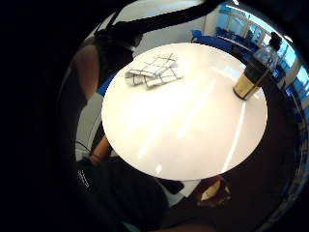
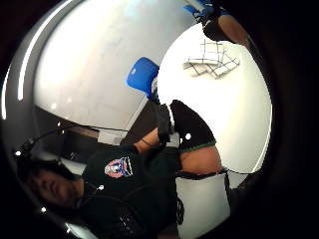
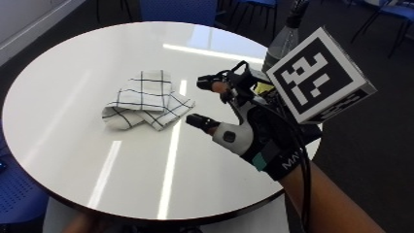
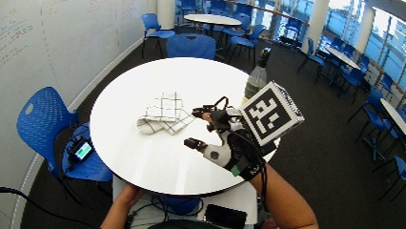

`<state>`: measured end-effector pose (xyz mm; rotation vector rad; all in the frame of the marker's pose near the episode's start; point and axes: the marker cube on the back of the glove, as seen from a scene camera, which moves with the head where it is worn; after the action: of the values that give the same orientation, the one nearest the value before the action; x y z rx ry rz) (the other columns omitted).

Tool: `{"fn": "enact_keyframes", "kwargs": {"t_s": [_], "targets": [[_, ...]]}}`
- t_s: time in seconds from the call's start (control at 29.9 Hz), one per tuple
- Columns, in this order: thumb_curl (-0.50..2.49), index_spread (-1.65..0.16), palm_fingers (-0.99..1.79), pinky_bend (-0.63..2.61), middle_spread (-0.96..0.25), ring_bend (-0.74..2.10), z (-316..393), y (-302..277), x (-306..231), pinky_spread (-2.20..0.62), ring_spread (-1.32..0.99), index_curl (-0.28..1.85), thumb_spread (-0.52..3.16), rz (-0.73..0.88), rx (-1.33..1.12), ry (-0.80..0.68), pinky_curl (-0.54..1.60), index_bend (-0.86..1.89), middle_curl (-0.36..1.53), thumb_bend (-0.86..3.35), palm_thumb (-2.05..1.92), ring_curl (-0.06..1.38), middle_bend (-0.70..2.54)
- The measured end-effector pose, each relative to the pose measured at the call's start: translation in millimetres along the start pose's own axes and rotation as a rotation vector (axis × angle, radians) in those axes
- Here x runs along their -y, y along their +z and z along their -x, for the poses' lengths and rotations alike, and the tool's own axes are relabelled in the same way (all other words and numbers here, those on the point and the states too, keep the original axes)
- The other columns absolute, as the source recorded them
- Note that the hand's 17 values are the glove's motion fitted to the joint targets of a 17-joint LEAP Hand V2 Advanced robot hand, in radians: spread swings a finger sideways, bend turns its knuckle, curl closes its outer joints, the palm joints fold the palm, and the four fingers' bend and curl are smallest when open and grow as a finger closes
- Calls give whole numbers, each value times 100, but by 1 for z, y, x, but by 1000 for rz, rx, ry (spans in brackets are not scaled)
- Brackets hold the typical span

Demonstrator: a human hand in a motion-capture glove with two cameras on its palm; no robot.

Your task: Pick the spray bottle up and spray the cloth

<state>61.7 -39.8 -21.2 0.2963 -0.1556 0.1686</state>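
- Two task things sat on a round white table (image 3: 77, 160): a spray bottle (image 4: 257, 76) and a cloth (image 3: 146, 99).
- The gloved right hand (image 3: 249, 126) hovered above the table with its thumb and fingers spread apart, holding nothing.
- Its fingers (image 3: 210, 83) pointed towards the cloth, which lay just ahead of the fingertips and apart from them.
- The cloth was white with a thin dark grid of lines, loosely folded into a rumpled bundle with layered edges showing. It rested flat on the tabletop.
- The spray bottle stood upright near the table's edge, beyond the back of the hand on the little-finger side, and well apart from the cloth.
- From the little-finger palm view, the bottle (image 1: 253, 72) had a clear upper body, a dark spray head and a gold-coloured band around its lower part.
- In the outside view, most of the bottle was hidden behind the hand; only its clear neck and dark top showed.
- The bare left hand (image 4: 130, 195) gripped the table's near edge, close to the person's body and well apart from both things.
- Blue chairs (image 4: 47, 119) stood around the table.
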Motion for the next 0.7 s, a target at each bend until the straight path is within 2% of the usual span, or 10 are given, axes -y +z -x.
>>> {"fn": "enact_keyframes", "kwargs": {"t_s": [0.23, 0.7], "targets": [[29, -36, 67, 22, 2, 28, -27, -9, 26, 25, 5, 33, 116, -85, 17, 96, 28, 18, 26, 8, 58, 27, 17], [33, -35, 73, 18, 0, 29, -104, -31, 74, 23, 2, 32, 118, -376, 126, 327, 30, 15, 32, 2, 63, 30, 22]]}}
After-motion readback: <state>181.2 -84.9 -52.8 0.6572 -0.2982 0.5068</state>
